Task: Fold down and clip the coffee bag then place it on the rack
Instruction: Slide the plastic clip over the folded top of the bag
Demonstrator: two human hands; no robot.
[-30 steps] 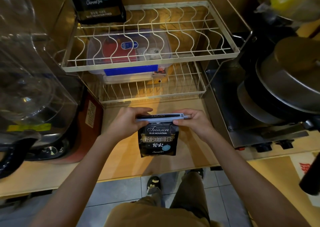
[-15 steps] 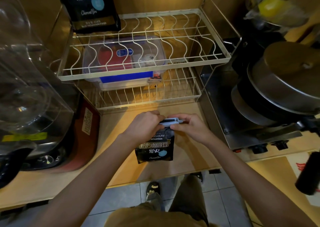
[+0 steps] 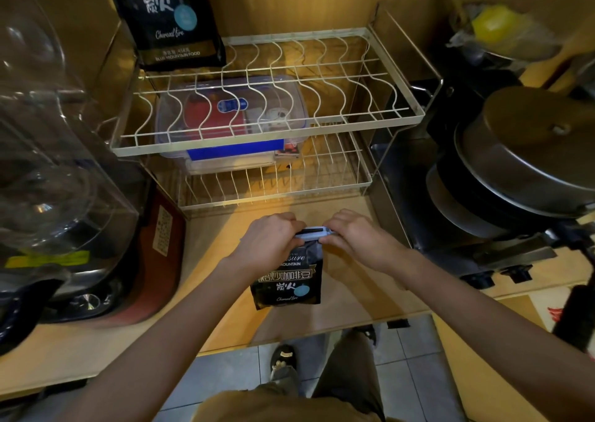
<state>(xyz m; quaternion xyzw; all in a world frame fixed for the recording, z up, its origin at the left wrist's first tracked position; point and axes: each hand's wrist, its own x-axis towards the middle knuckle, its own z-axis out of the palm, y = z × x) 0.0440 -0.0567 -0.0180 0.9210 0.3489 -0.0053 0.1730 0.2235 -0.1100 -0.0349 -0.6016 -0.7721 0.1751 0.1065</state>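
Both hands, the left hand (image 3: 269, 244) and the right hand (image 3: 360, 239), have their grip clamped on the pale clip (image 3: 311, 232) at the top of the coffee bag (image 3: 289, 284), which stands on the wooden bench (image 3: 222, 318) before the wire rack (image 3: 415, 117).

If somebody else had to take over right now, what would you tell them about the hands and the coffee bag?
Left hand: closed over the top left of the small black coffee bag, gripping it at the pale blue plastic clip.
Right hand: pinching the clip's right end.
The bag is held upright just in front of the white wire two-tier rack, over the wooden counter.
Done: the top looks folded down and the clip sits across it; I cannot tell whether it has fully snapped shut.
Left: check the clip, then set the bag on the rack. A larger black coffee bag already stands on the top tier's left corner.
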